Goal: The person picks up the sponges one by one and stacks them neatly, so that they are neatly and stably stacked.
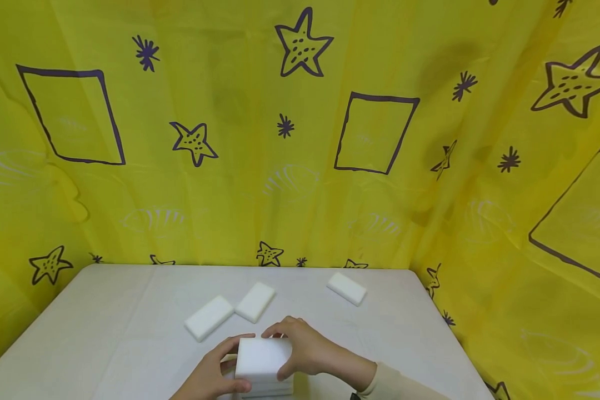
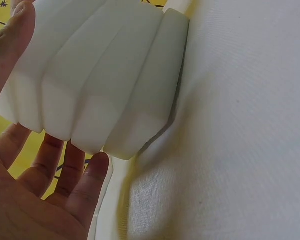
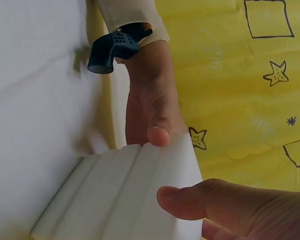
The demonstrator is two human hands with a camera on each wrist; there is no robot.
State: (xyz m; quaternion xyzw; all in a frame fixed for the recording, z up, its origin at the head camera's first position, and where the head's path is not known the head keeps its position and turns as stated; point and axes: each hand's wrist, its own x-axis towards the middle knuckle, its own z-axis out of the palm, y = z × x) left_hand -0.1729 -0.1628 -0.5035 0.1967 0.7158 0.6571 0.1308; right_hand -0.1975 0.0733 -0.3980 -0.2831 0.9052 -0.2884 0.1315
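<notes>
A stack of several white sponge blocks [image 1: 265,383] stands near the front of the table, its layers showing side by side in the left wrist view. My left hand [image 1: 215,366] grips the stack's left end, thumb at the front and fingers round the far side. In the left wrist view the fingertips [image 2: 97,162] lie along the ends of the blocks. From the right, my right hand [image 1: 305,350] holds the top sponge block [image 1: 264,355], its thumb on the near side and its fingers over the far edge. The right thumb [image 3: 185,202] presses the block's long side.
Two loose sponge blocks [image 1: 209,318] [image 1: 255,302] lie behind the stack to the left, corners close together. Another loose block [image 1: 347,289] lies farther back on the right. The table [image 1: 105,333] has a white cover, with a yellow patterned curtain [image 1: 240,183] behind and beside it.
</notes>
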